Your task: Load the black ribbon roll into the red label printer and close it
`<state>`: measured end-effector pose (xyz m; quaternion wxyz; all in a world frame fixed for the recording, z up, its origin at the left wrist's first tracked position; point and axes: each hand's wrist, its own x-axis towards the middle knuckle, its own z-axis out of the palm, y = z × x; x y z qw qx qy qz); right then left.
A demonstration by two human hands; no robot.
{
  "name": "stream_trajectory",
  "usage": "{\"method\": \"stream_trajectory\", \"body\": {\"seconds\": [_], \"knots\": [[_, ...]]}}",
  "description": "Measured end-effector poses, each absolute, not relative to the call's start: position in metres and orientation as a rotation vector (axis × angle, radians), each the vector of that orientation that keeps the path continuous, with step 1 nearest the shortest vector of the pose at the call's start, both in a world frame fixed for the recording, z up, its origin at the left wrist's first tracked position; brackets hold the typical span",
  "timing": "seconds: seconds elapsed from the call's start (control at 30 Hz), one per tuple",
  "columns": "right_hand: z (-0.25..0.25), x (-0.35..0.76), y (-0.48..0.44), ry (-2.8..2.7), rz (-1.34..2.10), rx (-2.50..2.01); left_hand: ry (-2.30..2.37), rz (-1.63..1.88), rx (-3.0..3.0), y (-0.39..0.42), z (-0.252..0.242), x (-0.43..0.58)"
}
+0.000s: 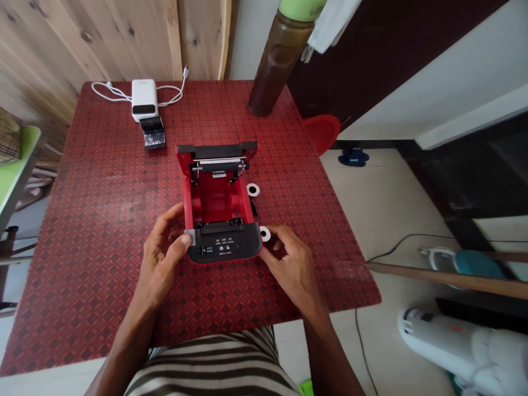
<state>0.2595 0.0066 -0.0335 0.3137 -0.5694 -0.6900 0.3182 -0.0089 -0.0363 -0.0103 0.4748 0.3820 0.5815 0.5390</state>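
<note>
A red and black thermal printer [220,242] stands on the table with its lid [217,151] raised. Its red paper bay [216,201] holds nothing that I can see. My left hand [160,253] grips the printer's left front corner, the thumb on a grey tab. At the right front corner, my right hand [291,261] is curled against the printer's side, its hidden fingertips beside a small white paper roll [265,234]. Another paper roll [253,190] lies farther back, with a small black piece [253,209] between the two.
A white device [144,99] with a cable and an open black flap lies at the back left of the red patterned table [111,187]. A tall brown bottle [274,63] with a green top stands at the back right. A red stool [324,132] is beyond the right edge.
</note>
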Motion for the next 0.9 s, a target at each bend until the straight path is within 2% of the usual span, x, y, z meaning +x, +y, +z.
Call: {"method": "stream_trajectory", "body": {"seconds": [0.13, 0.27, 0.43, 0.57, 0.9], "knots": [[-0.027, 0.273, 0.004, -1.621, 0.911, -1.532, 1.443, 1.307, 0.977, -0.036, -0.009, -0.010], [0.007, 0.295, 0.002, -1.464, 0.945, -1.447, 1.428, 1.312, 0.988, -0.036, -0.008, -0.009], [0.065, 0.290, 0.005, -1.666, 1.244, -1.110, 1.429, 1.303, 0.987, -0.036, -0.007, -0.009], [0.089, 0.264, 0.023, -1.882, 1.347, -0.956, 1.447, 1.280, 0.982, -0.035, -0.006, -0.010], [0.072, 0.208, 0.088, -2.480, 0.747, -0.953, 1.391, 1.288, 0.954, -0.036, -0.003, -0.008]]}}
